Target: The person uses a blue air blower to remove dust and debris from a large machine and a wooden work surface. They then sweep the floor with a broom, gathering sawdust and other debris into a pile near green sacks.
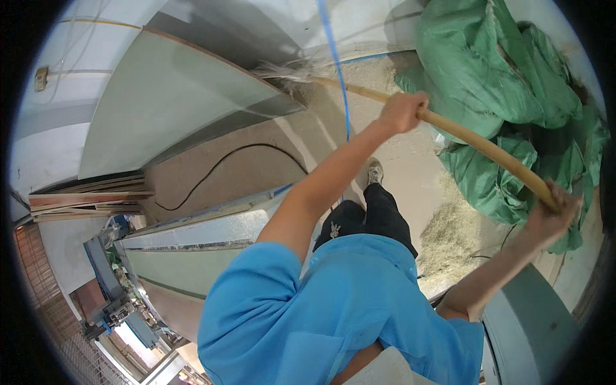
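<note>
A broom with a long, pale wooden handle (481, 146) slants across the far right part of the view. Its whitish bristles (282, 72) reach the floor by the corner of a leaning panel. My left hand (403, 113) is closed around the middle of the handle. Farther right and nearer to me, my right hand (553, 217) wraps round the handle close to its upper end. Pale sawdust (449, 234) lies heaped on the floor between my legs and the green sacks, and more is scattered by the far wall.
Large green woven sacks (481, 70) stand at the far right. A big pale green panel (173, 96) leans at the far left, beside stacked boards (90, 200). A black cable (237, 149) curves over the floor. A blue hose (335, 58) hangs down. Machinery (115, 308) stands at the left.
</note>
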### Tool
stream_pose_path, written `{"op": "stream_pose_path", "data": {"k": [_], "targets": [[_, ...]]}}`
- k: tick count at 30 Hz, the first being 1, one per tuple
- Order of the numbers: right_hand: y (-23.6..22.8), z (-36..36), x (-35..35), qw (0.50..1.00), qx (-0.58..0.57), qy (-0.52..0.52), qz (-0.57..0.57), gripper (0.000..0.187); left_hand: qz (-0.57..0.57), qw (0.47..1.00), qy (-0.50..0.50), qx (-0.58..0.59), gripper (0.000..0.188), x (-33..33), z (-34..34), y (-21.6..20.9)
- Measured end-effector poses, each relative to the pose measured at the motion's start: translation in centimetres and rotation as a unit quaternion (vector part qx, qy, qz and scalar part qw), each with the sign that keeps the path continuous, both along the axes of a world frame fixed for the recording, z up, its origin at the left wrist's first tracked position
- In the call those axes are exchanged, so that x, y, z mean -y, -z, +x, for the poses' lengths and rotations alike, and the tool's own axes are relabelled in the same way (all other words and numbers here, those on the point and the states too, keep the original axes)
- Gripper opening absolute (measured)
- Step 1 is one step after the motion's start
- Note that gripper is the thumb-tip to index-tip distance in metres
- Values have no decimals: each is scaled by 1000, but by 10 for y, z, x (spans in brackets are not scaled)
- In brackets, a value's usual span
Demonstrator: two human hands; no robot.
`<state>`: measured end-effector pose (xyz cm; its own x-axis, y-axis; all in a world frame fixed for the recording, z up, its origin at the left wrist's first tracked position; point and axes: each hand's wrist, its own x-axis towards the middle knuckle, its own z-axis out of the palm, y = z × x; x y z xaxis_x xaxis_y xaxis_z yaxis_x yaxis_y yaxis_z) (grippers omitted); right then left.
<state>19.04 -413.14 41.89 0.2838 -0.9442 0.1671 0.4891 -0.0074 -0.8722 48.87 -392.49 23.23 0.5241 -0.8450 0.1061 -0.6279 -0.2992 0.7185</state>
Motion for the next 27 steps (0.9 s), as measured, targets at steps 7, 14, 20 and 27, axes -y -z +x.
{"op": "stream_pose_path", "data": {"k": [7,14,20,27], "targets": [[167,226,-32,963,-45,-101,248,23,166,969,-162,80,15,-105,154,100],[195,325,-112,912,-38,-362,187,9,330,921,-206,27,20,-157,224,211],[55,308,-94,941,-132,-311,21,5,163,980,-93,-62,23,-90,194,178],[-52,210,-59,960,-182,-184,-103,17,120,982,77,-125,14,11,135,59]]}}
